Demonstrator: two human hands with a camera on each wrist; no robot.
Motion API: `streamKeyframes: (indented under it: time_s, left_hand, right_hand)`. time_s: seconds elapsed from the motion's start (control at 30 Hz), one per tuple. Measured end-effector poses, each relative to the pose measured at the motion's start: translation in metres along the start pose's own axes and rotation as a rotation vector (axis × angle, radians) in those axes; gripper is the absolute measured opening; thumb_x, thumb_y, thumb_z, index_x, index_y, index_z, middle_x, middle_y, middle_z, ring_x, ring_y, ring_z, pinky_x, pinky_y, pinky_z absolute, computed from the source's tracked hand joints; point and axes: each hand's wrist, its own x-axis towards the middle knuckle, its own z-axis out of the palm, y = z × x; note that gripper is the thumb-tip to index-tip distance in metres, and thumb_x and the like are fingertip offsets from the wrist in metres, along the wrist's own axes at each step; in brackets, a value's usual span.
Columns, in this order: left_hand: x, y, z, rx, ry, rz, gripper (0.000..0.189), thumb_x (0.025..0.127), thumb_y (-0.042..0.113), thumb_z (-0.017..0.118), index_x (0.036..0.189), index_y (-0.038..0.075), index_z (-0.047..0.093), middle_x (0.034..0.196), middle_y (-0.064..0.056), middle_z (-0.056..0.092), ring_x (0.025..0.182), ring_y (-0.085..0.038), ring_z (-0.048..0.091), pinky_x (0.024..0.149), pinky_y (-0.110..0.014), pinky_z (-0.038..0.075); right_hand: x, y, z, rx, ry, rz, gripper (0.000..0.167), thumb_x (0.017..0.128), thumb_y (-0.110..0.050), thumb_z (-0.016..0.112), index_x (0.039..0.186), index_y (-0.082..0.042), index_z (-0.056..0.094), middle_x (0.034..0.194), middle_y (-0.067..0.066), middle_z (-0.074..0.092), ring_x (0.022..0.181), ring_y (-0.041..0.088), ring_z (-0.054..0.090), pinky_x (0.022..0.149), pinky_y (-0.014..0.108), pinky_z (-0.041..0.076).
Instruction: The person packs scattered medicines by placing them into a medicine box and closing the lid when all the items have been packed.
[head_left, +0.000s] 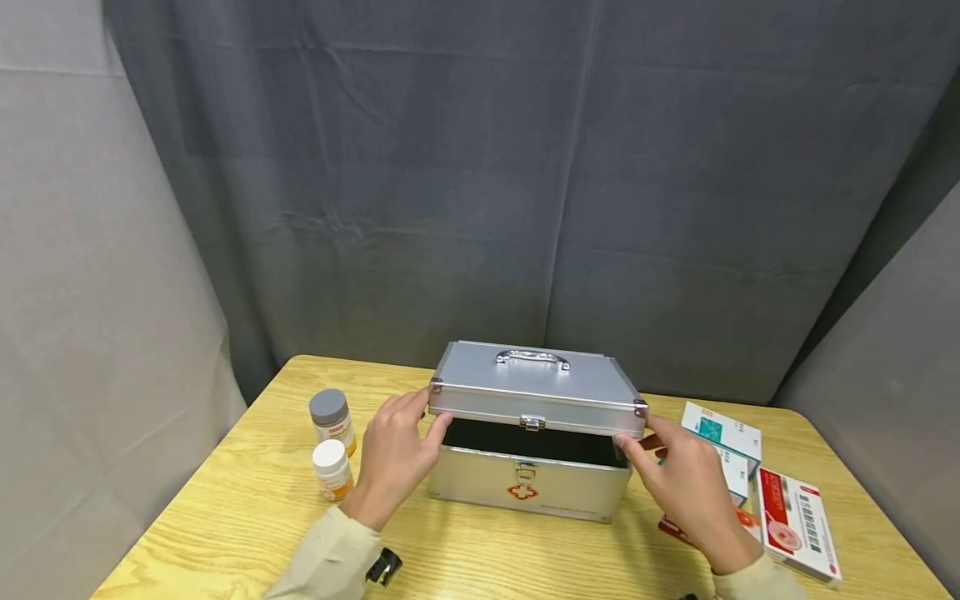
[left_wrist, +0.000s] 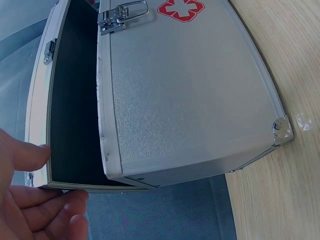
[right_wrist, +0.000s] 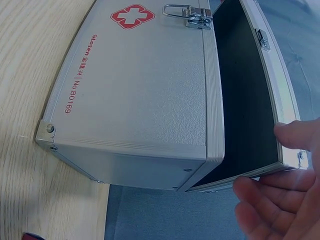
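Note:
A silver first-aid box [head_left: 480, 479] with a red cross emblem stands on the wooden table, its lid [head_left: 457, 400] partly raised and the dark inside showing through the gap. My left hand [head_left: 397, 450] grips the lid's left front corner, thumb [left_wrist: 32, 156] at the front edge and fingers along the side. At the opposite corner, my right hand [head_left: 690, 479] pinches the lid the same way, thumb [right_wrist: 295, 134] on the front edge. The front latch [right_wrist: 197, 16] hangs unfastened on the box body. A metal handle [head_left: 532, 358] lies on top of the lid.
Left of the box stand a grey-capped bottle [head_left: 330, 412] and a white-capped bottle [head_left: 332, 471]. Several medicine boxes lie to the right, among them a red and white one [head_left: 798, 521] and a green and white one [head_left: 723, 433]. A grey curtain [head_left: 420, 183] hangs behind the table.

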Motion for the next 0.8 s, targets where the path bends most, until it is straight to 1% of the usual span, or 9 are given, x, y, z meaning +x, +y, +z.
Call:
streamKeyframes:
  time_s: [0.07,0.13,0.3,0.43,0.57,0.7,0.8]
  left_hand:
    - [0.0000,0.0009,-0.0002,-0.003,0.001,0.000,0.033,0.082,0.022,0.081,0.105,0.000,0.075,0.086,-0.011,0.075,0.075,-0.021,0.065,0.063,-0.036,0.055]
    - [0.0002,0.0013,-0.0005,-0.003,0.002,-0.003,0.034,0.082,0.023,0.080,0.106,-0.001,0.075,0.087,-0.012,0.075,0.075,-0.022,0.066,0.063,-0.036,0.055]
    - [0.0019,0.0005,-0.0023,0.005,-0.009,-0.014,0.035,0.083,0.025,0.080,0.106,0.000,0.075,0.092,-0.013,0.077,0.078,-0.025,0.068,0.064,-0.039,0.056]
    - [0.0036,-0.0001,-0.0027,0.011,-0.001,-0.008,0.036,0.082,0.025,0.080,0.107,0.000,0.076,0.099,-0.014,0.077,0.085,-0.028,0.071,0.070,-0.043,0.058]
    - [0.0041,0.0003,-0.0026,-0.009,0.012,0.009,0.035,0.081,0.025,0.081,0.106,0.001,0.076,0.098,-0.014,0.078,0.085,-0.028,0.071,0.071,-0.042,0.058]
    - [0.0038,0.0002,-0.0025,-0.034,0.016,0.019,0.036,0.081,0.026,0.080,0.108,0.002,0.075,0.100,-0.013,0.078,0.086,-0.028,0.071,0.073,-0.043,0.058]
    - [0.0030,-0.0003,-0.0026,-0.039,0.019,0.018,0.037,0.081,0.025,0.079,0.108,0.000,0.075,0.101,-0.014,0.077,0.089,-0.029,0.071,0.074,-0.043,0.058]
  right_hand:
    - [0.0000,-0.0001,-0.0008,0.001,-0.004,0.002,0.028,0.084,-0.020,0.079,0.101,0.001,0.070,0.087,0.016,0.075,0.069,0.024,0.071,0.056,0.032,0.053]
    - [-0.0001,-0.0003,-0.0014,0.009,-0.008,0.005,0.029,0.085,-0.019,0.079,0.103,0.002,0.070,0.088,0.017,0.075,0.070,0.026,0.071,0.057,0.035,0.055]
    - [0.0007,-0.0006,0.0003,0.024,0.000,0.002,0.025,0.085,-0.019,0.078,0.100,0.000,0.070,0.086,0.015,0.075,0.070,0.026,0.071,0.061,0.042,0.057]
    - [0.0002,0.0008,0.0022,0.036,0.017,-0.020,0.023,0.085,-0.018,0.078,0.098,-0.001,0.070,0.086,0.014,0.075,0.069,0.025,0.071,0.060,0.039,0.057]
    - [0.0001,0.0018,0.0013,0.033,0.029,-0.029,0.024,0.085,-0.017,0.079,0.100,0.000,0.070,0.087,0.015,0.075,0.069,0.025,0.070,0.058,0.037,0.055]
    - [0.0004,0.0012,-0.0002,0.033,0.033,-0.028,0.023,0.084,-0.017,0.079,0.099,-0.001,0.071,0.087,0.015,0.075,0.069,0.026,0.071,0.058,0.038,0.055]
    - [0.0004,0.0010,-0.0003,0.037,0.038,-0.031,0.024,0.084,-0.016,0.079,0.100,0.000,0.071,0.086,0.015,0.075,0.068,0.026,0.071,0.058,0.037,0.055]
